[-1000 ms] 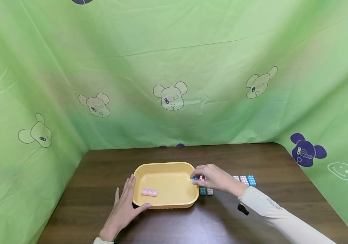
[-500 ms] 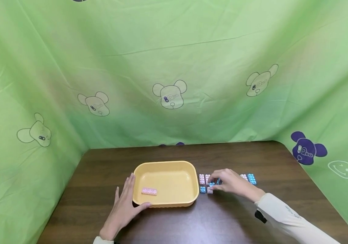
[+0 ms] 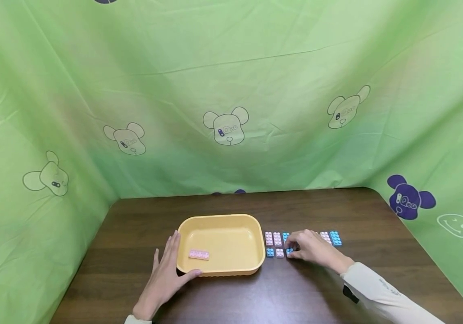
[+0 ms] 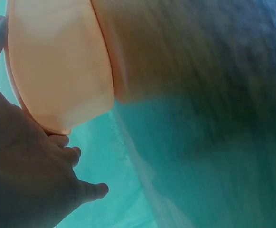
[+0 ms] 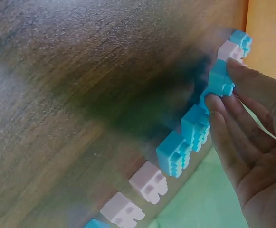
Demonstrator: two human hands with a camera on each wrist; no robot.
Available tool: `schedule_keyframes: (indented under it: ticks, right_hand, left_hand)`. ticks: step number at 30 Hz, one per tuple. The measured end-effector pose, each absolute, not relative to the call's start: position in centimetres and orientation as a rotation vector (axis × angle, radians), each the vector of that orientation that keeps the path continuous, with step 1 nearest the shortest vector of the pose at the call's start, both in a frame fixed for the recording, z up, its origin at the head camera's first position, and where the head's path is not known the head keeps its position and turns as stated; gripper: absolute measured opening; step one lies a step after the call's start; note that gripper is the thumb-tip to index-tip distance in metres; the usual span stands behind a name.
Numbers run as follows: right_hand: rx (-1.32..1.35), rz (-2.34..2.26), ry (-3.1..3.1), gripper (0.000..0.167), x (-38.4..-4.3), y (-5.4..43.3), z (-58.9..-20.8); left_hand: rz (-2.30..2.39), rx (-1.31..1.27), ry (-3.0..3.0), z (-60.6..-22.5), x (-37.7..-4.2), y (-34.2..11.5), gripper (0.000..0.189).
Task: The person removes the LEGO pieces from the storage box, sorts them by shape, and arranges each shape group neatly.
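My left hand (image 3: 164,275) (image 4: 28,161) rests against the left end of a yellow tray (image 3: 220,272) (image 4: 59,61), fingers straight along its side and thumb by the front rim. A pink brick (image 3: 198,255) lies inside the tray. To the right of the tray, my right hand (image 3: 311,247) (image 5: 256,161) pinches a small blue brick (image 3: 289,253) (image 5: 219,80) between thumb and fingers, down at the table. Left of it in the front row stand a small pink brick (image 3: 279,253) and a small blue brick (image 3: 270,252).
Behind them runs a row of longer bricks: pink ones (image 3: 269,238), a blue one (image 3: 286,236) and, at the right end, another blue one (image 3: 335,238). My right hand covers part of that row. A green printed curtain (image 3: 231,171) hangs around the dark wooden table (image 3: 231,299).
My right hand has moved right from the tray's right rim with the small blue brick, then lowered it to the right end of the front row. My left hand has stayed put.
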State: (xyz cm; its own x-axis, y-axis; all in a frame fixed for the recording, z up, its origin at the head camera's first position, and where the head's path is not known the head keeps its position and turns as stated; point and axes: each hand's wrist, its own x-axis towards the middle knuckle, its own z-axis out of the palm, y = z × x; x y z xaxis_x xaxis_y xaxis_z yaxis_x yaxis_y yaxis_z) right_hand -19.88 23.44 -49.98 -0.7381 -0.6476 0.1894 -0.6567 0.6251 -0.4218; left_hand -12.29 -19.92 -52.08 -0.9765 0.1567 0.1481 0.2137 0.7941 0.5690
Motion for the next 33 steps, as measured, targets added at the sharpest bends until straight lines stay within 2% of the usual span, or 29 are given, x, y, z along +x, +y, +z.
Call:
schedule_keyframes:
  ticks: [21, 28, 33]
  right_hand:
    - [1.037, 0.695, -2.833, 0.019, -19.5, 23.3, -50.5]
    - [0.972, 0.662, -2.812, 0.022, -19.8, 23.2, -48.9]
    - [1.031, 0.631, -2.771, 0.019, -21.0, 22.1, -46.9]
  left_hand:
    - [-0.957, -0.289, -2.888, -52.3, -12.4, -20.0, 0.12]
    - [-0.958, -0.286, -2.892, -52.3, -12.4, -20.0, 0.12]
    - [-0.962, -0.28, -2.894, -52.1, -12.4, -20.0, 0.12]
